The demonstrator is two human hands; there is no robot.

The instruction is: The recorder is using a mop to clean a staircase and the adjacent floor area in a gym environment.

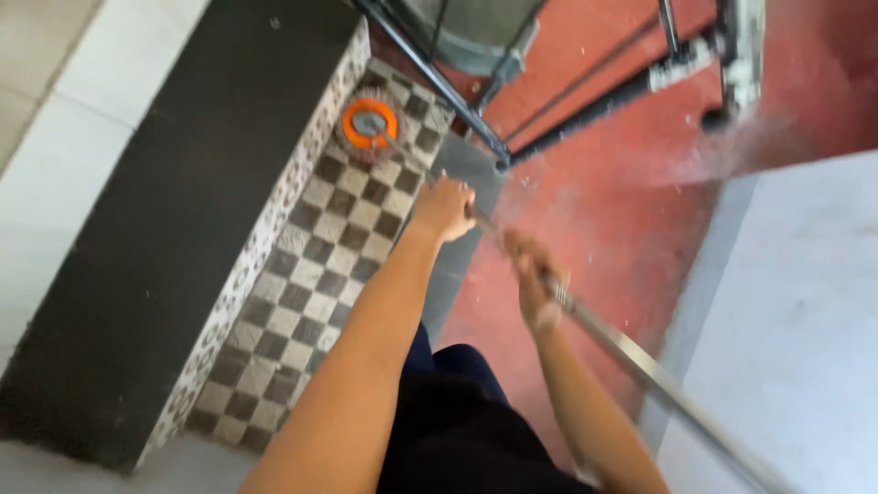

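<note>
Mop, round head with an orange hub and grey fringe, is resting on the checkered tile strip at the far end of that strip, well ahead of both hands. I am looking straight down: the brown-and-cream checkered strip is running diagonally through the frame, bordered on its left by a patterned tile edge and a raised dark slab; beyond the slab pale floor tiles are showing. To the right of the strip a red floor is spreading out, dusty and scuffed, with dark metal frame legs standing on it near the top of the frame, and a pale grey surface is filling the lower right. The metal mop handle is slanting from the lower right up to the mop head. My left hand is closing around the handle farther down the shaft, nearer the head, with the arm stretched nearly straight. My right hand is gripping the shaft just behind it, fingers wrapped round the pole, forearm bent in from below; motion blur is softening the fingers, so I cannot tell finer detail. Dark trousers are showing between the arms.
</note>
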